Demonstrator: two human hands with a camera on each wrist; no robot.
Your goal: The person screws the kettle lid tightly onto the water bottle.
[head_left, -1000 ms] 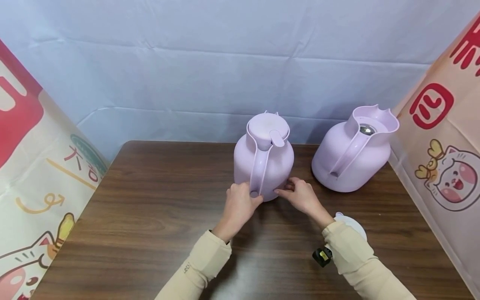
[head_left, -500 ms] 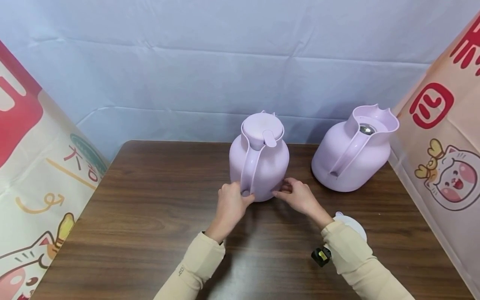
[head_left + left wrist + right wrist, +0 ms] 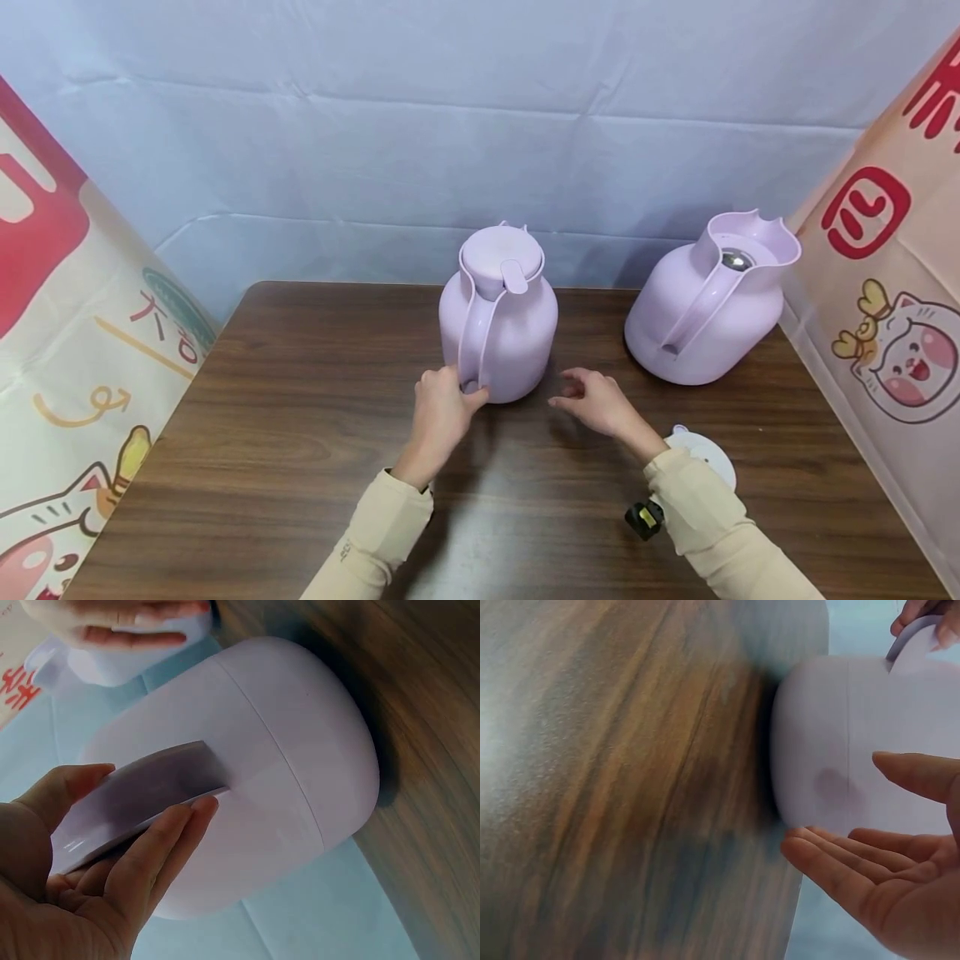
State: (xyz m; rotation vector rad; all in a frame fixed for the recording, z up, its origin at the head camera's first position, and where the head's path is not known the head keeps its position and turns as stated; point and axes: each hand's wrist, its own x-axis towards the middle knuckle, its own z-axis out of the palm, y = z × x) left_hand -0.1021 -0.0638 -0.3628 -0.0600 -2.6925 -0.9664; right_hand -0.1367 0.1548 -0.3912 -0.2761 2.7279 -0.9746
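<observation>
A lilac thermos jug with its lid on stands upright near the table's back edge. My left hand grips the lower part of its handle, thumb on one side and fingers on the other in the left wrist view. To the right of the jug, my right hand hangs just off its side, holding nothing. In the right wrist view its fingers are extended and the thumb is spread, near the jug's base. A second lilac jug, lidless, stands farther right.
A white round lid lies on the brown table, partly behind my right sleeve. A blue-grey cloth hangs behind the table, and printed cloths flank both sides.
The lidded jug has shifted left across the table with my left hand on its handle. My right hand has come away from its side and stayed nearly in place. The second jug has not moved.
</observation>
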